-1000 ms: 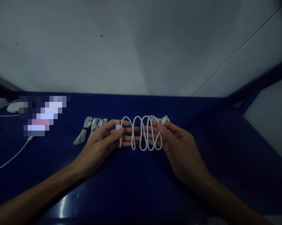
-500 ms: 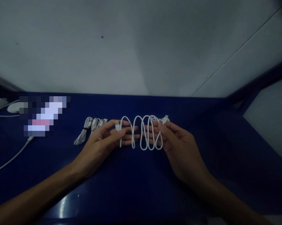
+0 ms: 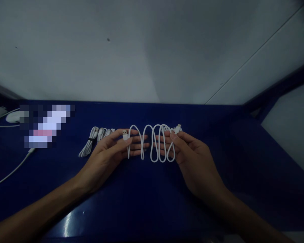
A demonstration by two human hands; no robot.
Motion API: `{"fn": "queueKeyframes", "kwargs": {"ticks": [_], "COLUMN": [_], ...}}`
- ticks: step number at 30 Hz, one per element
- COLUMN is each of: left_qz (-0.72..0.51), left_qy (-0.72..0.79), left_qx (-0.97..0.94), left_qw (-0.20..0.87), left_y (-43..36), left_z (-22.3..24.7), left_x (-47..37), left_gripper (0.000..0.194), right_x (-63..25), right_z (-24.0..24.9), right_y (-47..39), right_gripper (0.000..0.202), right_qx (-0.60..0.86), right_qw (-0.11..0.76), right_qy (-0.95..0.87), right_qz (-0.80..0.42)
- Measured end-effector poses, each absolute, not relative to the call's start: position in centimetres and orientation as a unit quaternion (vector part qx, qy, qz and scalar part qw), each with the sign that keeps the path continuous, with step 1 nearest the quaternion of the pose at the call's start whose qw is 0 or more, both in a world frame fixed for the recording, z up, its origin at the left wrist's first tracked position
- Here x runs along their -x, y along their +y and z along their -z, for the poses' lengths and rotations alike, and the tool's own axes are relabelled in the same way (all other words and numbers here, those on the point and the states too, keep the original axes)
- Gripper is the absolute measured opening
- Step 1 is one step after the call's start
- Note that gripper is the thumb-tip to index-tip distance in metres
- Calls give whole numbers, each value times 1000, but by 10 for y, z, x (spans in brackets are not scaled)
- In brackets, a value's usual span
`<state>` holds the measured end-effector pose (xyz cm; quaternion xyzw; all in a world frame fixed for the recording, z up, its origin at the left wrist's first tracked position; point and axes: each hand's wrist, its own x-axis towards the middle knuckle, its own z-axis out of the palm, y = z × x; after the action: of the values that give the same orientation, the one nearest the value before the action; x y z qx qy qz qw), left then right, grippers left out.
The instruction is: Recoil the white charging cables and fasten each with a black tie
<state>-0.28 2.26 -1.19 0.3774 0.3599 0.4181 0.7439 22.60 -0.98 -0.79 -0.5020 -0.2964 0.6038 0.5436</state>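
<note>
White cable [image 3: 154, 161]: looped, untied, spanning both hands. Left hand [image 3: 107, 152]: pinching near one plug [image 3: 125, 135]. Right hand [image 3: 193, 153]: pinching near the other. Bundled cables [image 3: 85, 149], beyond left hand: nearest already tied.

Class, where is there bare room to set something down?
Bare: blue tabletop between the forearms, nearer than the looped USB cable; also right of the right hand. Crowded: far left, with a pixelated object and white cord; the cable bundles beside the left hand.
</note>
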Motion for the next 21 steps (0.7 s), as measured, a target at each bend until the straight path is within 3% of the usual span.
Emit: {"fn": "queueKeyframes", "kwargs": {"ticks": [21], "left_qz": [-432], "left_qy": [376], "left_qx": [-359], "left_qw": [737], "left_y": [21], "left_z": [7], "left_x": [2], "left_gripper": [19], "right_x": [-226], "right_z": [10], "right_y": [-10], "right_gripper": [23], "right_qx": [495], "right_qw": [547], "right_qy": [-287], "right_qz": [-611]}}
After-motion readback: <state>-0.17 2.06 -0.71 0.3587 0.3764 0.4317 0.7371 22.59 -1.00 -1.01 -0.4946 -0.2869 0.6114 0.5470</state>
